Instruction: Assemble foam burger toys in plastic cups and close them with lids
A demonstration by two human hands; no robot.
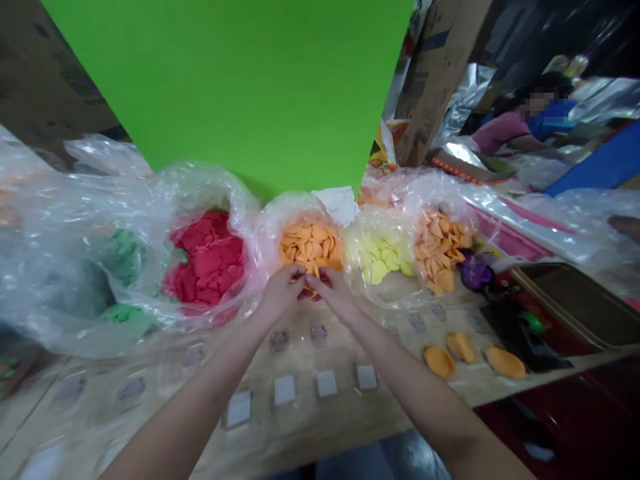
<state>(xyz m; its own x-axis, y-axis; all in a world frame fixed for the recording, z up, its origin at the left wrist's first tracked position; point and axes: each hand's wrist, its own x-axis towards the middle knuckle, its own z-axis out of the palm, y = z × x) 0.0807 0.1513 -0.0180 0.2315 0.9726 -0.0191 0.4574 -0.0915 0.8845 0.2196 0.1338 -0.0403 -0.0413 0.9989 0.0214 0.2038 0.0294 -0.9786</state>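
Tabletop (310, 427), both hands (283, 290) (333, 293) pinching orange chips (311, 245)

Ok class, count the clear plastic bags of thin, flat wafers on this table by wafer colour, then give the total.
Green wafers: 1 bag
Red wafers: 1 bag
Orange wafers: 2 bags
Yellow wafers: 1 bag
Total: 5 bags
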